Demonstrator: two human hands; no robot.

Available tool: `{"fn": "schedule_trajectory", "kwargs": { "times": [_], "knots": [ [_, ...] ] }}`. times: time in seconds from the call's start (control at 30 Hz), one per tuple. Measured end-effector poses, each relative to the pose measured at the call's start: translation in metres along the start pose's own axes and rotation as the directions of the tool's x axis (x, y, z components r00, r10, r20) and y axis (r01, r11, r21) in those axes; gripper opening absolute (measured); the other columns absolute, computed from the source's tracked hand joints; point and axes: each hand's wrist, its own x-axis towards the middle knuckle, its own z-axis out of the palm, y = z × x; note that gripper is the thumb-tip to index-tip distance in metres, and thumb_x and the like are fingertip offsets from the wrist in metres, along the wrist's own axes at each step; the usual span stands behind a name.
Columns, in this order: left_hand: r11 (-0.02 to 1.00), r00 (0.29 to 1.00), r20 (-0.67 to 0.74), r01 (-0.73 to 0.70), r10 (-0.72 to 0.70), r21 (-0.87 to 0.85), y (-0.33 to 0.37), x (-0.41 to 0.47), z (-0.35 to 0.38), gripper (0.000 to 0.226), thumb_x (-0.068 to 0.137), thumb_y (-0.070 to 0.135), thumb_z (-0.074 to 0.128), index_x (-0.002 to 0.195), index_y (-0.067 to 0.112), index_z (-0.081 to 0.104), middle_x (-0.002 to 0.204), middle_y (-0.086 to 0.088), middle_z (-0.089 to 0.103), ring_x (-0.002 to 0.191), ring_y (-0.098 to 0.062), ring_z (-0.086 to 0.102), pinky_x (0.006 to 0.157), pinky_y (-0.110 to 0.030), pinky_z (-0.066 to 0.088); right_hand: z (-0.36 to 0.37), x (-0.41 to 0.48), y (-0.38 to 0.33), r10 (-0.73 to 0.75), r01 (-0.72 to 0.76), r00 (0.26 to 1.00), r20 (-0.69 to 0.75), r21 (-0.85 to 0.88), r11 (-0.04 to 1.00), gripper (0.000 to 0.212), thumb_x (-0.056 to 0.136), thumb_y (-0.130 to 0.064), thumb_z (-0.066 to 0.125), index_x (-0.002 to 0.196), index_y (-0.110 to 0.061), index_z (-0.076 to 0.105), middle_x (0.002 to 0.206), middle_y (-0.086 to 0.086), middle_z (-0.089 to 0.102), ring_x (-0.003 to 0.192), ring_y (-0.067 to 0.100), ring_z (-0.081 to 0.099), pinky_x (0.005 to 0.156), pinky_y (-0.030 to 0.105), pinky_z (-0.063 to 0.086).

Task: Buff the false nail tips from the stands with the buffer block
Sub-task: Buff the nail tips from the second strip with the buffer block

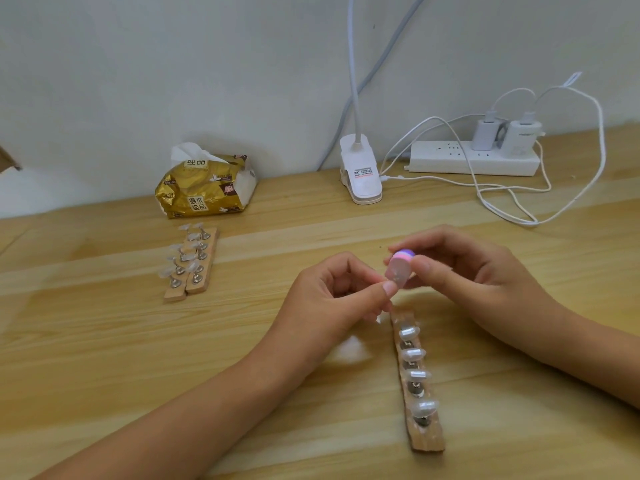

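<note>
Centrally, the buffer block (401, 258) shows its striped pink-and-purple end to the camera, its long axis running away behind the right hand (478, 282), which pinches it. Touching its underside, a translucent nail tip (398, 278) points toward 6 o'clock, pinched between the thumb and forefinger of the left hand (332, 292). The near stand (426, 439), at 6 o'clock of the hands, lies lengthwise 12-to-6.

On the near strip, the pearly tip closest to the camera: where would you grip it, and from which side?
Probably pinch the pearly tip by its two ends, which lie across the wooden strip, coming from above. Its domed top faces up, and the neighbouring tip crowds the far side.
</note>
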Motion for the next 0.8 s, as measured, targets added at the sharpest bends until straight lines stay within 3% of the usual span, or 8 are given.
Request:
{"fn": "schedule_trajectory", "kwargs": {
  "times": [0.5, 0.8],
  "knots": [
    [1.0, 1.0, -0.014, 0.007, -0.007, -0.023, -0.0001, 0.0005, 0.0007, 0.012, 0.081, 0.005, 0.071, 0.075, 0.011, 0.063, 0.065, -0.004, 0.069, 0.057, -0.007, 0.059, 0.057, -0.016, 0.047, 0.0018, -0.0004, -0.0005, -0.027, 0.027, 0.998, -0.065, -0.005, 1.0, 0.023, 0.086, -0.024, 0.06, 0.106, -0.016, 0.068, 0.096, 0.009, 0.073, 0.084, 0.019, 0.071, 0.077, 0.022, 0.057],
    [0.999, 1.0, -0.026, 0.014, -0.015, -0.04, -0.0004, 0.0009, 0.001, 0.01, 0.081, 0.005, 0.07, 0.075, 0.009, 0.063, 0.065, -0.003, 0.069, 0.057, -0.007, 0.06, 0.057, -0.016, 0.047, 0.0006, 0.0025, 0.0017, 0.01, -0.01, 1.0, -0.028, 0.012, 1.0, 0.019, 0.087, -0.022, 0.061, 0.102, -0.013, 0.068, 0.089, 0.008, 0.072, 0.077, 0.012, 0.069, 0.071, 0.021, 0.056]
  ]
}}
